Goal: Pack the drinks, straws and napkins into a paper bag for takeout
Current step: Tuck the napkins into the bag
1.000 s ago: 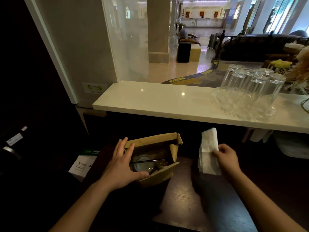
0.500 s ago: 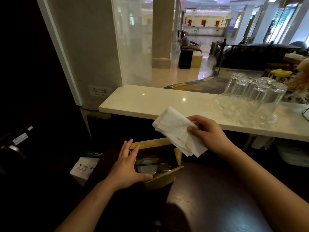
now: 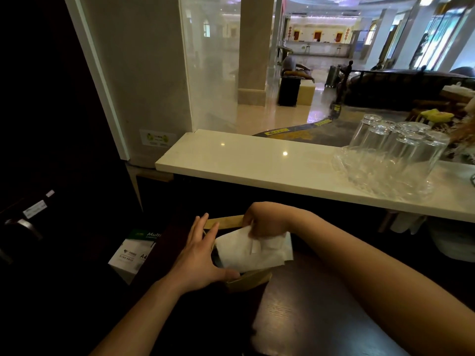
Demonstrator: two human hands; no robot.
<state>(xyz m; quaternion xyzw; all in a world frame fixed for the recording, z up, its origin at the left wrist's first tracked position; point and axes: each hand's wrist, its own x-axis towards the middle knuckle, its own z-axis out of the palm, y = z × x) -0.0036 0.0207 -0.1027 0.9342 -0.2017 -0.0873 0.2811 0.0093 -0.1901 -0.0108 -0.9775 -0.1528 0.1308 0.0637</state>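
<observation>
A brown paper bag [image 3: 250, 280] stands open on the dark wooden table, low in the middle of the view. My left hand [image 3: 203, 255] lies flat against the bag's left rim, fingers spread, thumb on its near edge. My right hand [image 3: 264, 222] reaches over the bag's mouth and grips white napkins [image 3: 253, 250], which cover the opening. The drinks and straw inside the bag are hidden under the napkins.
A white marble counter [image 3: 257, 163] runs across behind the bag, with a glass tray of upturned glasses [image 3: 390, 155] at its right. A boxed paper ream [image 3: 133, 253] sits left of the table. A dark wall fills the left side.
My right hand has carried the napkins from the right, up over the table, then down onto the bag's mouth. My left hand stayed on the bag's left rim.
</observation>
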